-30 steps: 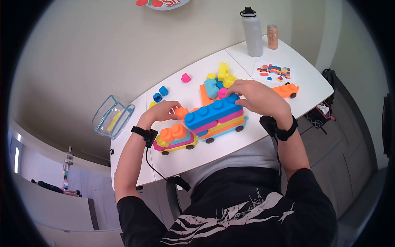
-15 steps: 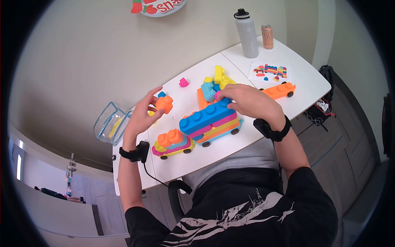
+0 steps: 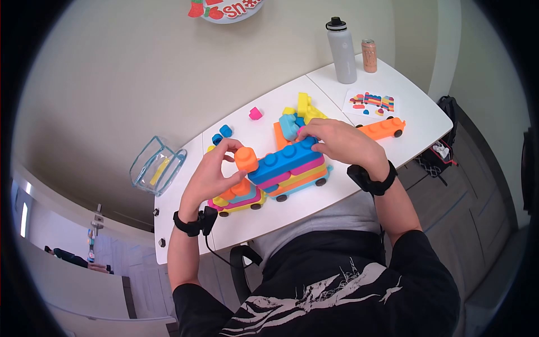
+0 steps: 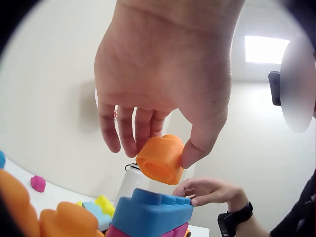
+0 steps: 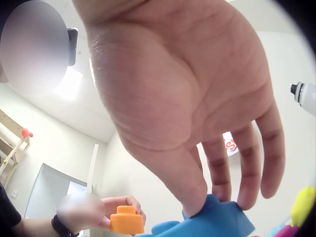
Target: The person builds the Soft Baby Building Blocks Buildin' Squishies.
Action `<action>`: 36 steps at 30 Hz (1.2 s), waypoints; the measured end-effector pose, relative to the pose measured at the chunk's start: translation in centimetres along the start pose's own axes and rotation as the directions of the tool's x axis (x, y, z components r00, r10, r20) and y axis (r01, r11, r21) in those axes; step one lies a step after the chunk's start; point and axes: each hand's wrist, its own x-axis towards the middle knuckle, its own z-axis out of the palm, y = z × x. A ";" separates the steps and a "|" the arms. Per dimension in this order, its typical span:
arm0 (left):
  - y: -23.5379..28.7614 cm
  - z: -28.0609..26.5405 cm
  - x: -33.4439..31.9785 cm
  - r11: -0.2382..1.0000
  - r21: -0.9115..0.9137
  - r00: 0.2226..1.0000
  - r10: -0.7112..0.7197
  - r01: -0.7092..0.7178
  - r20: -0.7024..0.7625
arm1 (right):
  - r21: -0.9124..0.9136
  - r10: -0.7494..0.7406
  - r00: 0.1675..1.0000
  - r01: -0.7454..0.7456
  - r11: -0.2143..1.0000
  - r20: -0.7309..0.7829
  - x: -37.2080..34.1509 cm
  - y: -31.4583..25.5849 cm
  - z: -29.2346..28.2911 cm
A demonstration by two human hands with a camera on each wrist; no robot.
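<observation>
L hand [image 3: 210, 173]: we're pinching orange blk [image 3: 246, 160] just above L end of blue blk [image 3: 285, 160]. R hand [image 3: 347, 143]: we're gripping its R end. Bottle [image 3: 342, 56], can [image 3: 369, 56] standing on white tbl [image 3: 233, 230], pale wall [image 3: 123, 84] behind.

The left hand [image 3: 209, 175] has a tilted orange block [image 3: 246, 159] pinched just above one end of a studded blue block [image 3: 287, 159]. The right hand [image 3: 347, 141] grips the other end, atop a wheeled stack [image 3: 302, 177]

Little room separates the held orange block [image 4: 162, 156] from the blue beam [image 4: 153, 212].
</observation>
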 end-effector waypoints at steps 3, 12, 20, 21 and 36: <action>-0.5 1.2 0.1 0.994 -0.095 0.998 -0.053 0.055 0.020 | 0.003 0.010 1.000 -0.010 1.000 0.002 -0.1 -0.1 -0.1; -0.4 1.4 -0.1 0.999 -0.036 0.999 -0.033 0.033 0.001 | 0.020 0.004 1.000 -0.004 1.000 0.004 0.1 0.3 0.2; -0.4 1.1 -0.4 0.996 -0.036 0.995 -0.084 0.086 0.053 | 0.027 -0.011 1.000 0.011 1.000 0.005 0.2 0.5 0.3; -0.4 1.1 -0.4 0.995 -0.043 0.994 -0.088 0.091 0.058 | 0.028 -0.011 1.000 0.011 1.000 0.006 0.3 0.4 0.2; -1.8 0.5 -1.5 0.991 0.055 0.989 -0.125 0.121 0.079 | 0.132 -0.002 1.000 0.003 0.991 -0.012 -0.2 1.1 -0.1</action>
